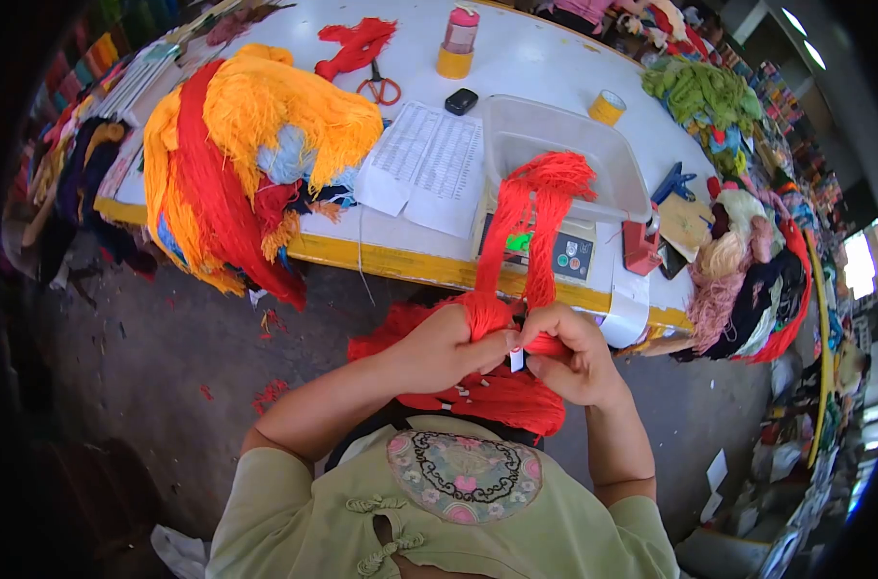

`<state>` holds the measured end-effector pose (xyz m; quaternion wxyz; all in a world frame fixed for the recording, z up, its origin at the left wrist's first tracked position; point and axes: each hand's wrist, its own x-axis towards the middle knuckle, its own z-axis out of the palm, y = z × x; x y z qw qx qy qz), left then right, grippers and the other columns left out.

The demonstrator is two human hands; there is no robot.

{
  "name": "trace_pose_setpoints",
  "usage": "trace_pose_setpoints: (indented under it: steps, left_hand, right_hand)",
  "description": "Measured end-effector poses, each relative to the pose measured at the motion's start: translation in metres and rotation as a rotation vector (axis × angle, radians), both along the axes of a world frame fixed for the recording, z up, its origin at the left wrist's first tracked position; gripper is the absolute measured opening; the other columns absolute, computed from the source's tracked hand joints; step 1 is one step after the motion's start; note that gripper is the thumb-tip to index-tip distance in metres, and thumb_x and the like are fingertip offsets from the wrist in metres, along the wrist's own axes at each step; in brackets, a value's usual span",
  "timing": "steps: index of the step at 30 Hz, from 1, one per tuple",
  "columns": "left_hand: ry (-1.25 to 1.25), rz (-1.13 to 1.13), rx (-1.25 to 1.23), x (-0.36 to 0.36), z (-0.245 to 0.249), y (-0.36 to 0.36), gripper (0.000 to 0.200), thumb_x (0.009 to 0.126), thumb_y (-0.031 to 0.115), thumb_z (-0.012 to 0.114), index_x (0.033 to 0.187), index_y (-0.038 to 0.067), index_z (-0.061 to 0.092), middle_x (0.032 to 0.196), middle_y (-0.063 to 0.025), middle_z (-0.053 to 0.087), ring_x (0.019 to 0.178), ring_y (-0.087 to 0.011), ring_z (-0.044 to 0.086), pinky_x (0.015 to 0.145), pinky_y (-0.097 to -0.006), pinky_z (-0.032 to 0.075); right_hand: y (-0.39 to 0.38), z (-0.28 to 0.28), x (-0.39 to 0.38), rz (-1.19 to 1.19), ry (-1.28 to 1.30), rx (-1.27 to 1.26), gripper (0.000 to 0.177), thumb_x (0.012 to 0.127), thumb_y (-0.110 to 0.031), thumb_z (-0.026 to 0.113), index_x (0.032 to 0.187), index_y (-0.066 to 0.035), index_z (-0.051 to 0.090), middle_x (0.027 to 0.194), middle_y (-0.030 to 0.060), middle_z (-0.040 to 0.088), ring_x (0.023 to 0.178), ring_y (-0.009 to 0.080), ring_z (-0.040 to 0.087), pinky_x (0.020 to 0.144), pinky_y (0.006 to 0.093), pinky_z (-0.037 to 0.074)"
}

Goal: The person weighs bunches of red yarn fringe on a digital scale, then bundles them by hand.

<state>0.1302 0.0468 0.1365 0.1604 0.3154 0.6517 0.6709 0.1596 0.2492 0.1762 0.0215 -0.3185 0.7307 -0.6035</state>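
A long skein of red yarn (495, 253) runs from the plastic bin down over the table edge into my hands. My left hand (448, 347) is closed round the near end of this skein. Facing it, my right hand (572, 355) pinches at the same end, its fingertips close to my left thumb. A small white tag (516, 359) shows between the two hands. More red yarn (497, 405) lies in my lap below them, with small white bits on it. The clear plastic bin (617, 183) rests on a digital scale (572, 256).
Orange yarn (294, 106) is heaped at the table's left. Around lie printed sheets (424, 164), scissors (379, 89), a black car-key-like object (461, 101), a tape roll (608, 106), a blue clamp (672, 181) and a red block-shaped device (641, 248). Green yarn (704, 96) is piled at right.
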Motion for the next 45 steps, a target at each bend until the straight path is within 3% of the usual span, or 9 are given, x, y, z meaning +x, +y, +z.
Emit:
trace_pose_setpoints:
  steps: [3, 12, 17, 23, 27, 30, 35, 39, 45]
  left_hand:
    - [-0.644, -0.23, 0.114, 0.005, 0.017, -0.006, 0.021, 0.101, 0.024, 0.051, 0.087, 0.009, 0.058, 0.069, 0.0044, 0.052, 0.056, -0.0008, 0.037, 0.047, -0.019, 0.026]
    - [0.225, 0.184, 0.097, 0.014, 0.011, 0.001, 0.016, 0.093, 0.015, 0.062, 0.085, 0.002, 0.062, 0.068, -0.004, 0.059, 0.061, -0.0166, 0.057, 0.059, -0.0324, 0.045]
    - [0.046, 0.187, 0.14, 0.012, -0.008, 0.004, 0.007, 0.091, 0.006, 0.066, 0.096, 0.002, 0.064, 0.081, -0.0035, 0.068, 0.076, -0.0102, 0.064, 0.066, -0.0258, 0.049]
    - [-0.07, 0.177, 0.191, 0.013, -0.007, 0.005, 0.005, 0.088, 0.001, 0.067, 0.092, 0.001, 0.064, 0.083, -0.0043, 0.067, 0.077, -0.0084, 0.063, 0.069, -0.0243, 0.05]
    - [0.118, 0.314, 0.091, 0.0, -0.018, -0.018, 0.005, 0.087, 0.001, 0.067, 0.09, 0.001, 0.063, 0.083, -0.0039, 0.067, 0.074, -0.008, 0.062, 0.068, -0.0236, 0.049]
    - [-0.328, 0.206, 0.035, -0.014, 0.01, -0.065, 0.016, 0.095, 0.018, 0.063, 0.102, 0.003, 0.065, 0.077, -0.0054, 0.067, 0.06, -0.0073, 0.058, 0.051, -0.0207, 0.042]
    - [-0.241, 0.252, -0.072, -0.017, 0.027, -0.161, 0.06, 0.086, 0.056, 0.065, 0.108, 0.0, 0.068, 0.073, -0.0088, 0.069, 0.043, -0.007, 0.052, 0.036, -0.0174, 0.031]
    - [-0.332, -0.008, -0.326, -0.019, 0.043, -0.246, 0.053, 0.089, 0.044, 0.066, 0.11, -0.005, 0.066, 0.084, -0.0179, 0.07, 0.049, -0.012, 0.06, 0.038, -0.0168, 0.029]
    - [-0.377, 0.599, -0.327, 0.019, 0.016, -0.299, 0.049, 0.096, 0.034, 0.059, 0.124, -0.006, 0.058, 0.095, -0.022, 0.07, 0.054, -0.0165, 0.065, 0.038, -0.0145, 0.026]
  right_hand:
    - [0.005, -0.012, -0.002, -0.042, 0.07, 0.086, 0.02, 0.084, 0.003, 0.069, 0.098, -0.002, 0.056, 0.084, 0.0064, 0.066, 0.077, 0.0122, 0.066, 0.07, 0.0238, 0.049]
    - [-0.016, -0.017, 0.015, -0.325, -0.207, -0.153, 0.037, 0.084, 0.008, 0.067, 0.113, -0.004, 0.047, 0.075, -0.0015, 0.056, 0.069, 0.0026, 0.054, 0.062, 0.0194, 0.042]
    - [-0.009, -0.022, 0.018, -0.353, -0.116, 0.027, 0.044, 0.082, 0.008, 0.067, 0.119, -0.005, 0.046, 0.068, -0.0048, 0.043, 0.061, 0.0028, 0.04, 0.059, 0.0176, 0.033]
    - [-0.009, -0.018, 0.022, -0.353, -0.098, 0.135, 0.047, 0.081, 0.003, 0.07, 0.122, -0.007, 0.049, 0.065, 0.0022, 0.052, 0.059, 0.0076, 0.052, 0.055, 0.0233, 0.04]
    - [0.025, 0.001, 0.022, -0.324, 0.053, 0.795, 0.037, 0.077, -0.013, 0.073, 0.111, -0.012, 0.058, 0.077, 0.0109, 0.065, 0.069, 0.0266, 0.068, 0.06, 0.0371, 0.052]
    - [0.079, -0.01, 0.008, -0.453, 0.243, 1.094, 0.029, 0.074, -0.01, 0.07, 0.103, -0.013, 0.063, 0.077, 0.0118, 0.067, 0.074, 0.0336, 0.068, 0.063, 0.0439, 0.052]
    - [0.157, -0.024, 0.015, -0.664, 0.158, 1.129, 0.011, 0.081, -0.017, 0.069, 0.089, -0.011, 0.065, 0.071, 0.0148, 0.065, 0.067, 0.0355, 0.066, 0.059, 0.0451, 0.049]
    - [0.175, -0.051, 0.054, -0.622, 0.12, 1.214, 0.012, 0.086, -0.022, 0.067, 0.087, -0.011, 0.063, 0.067, 0.0152, 0.063, 0.065, 0.0357, 0.065, 0.058, 0.0446, 0.048]
    - [0.204, -0.132, 0.124, -0.504, -0.342, 1.561, 0.009, 0.084, -0.02, 0.066, 0.09, -0.012, 0.066, 0.078, 0.013, 0.067, 0.078, 0.0342, 0.067, 0.067, 0.0456, 0.051]
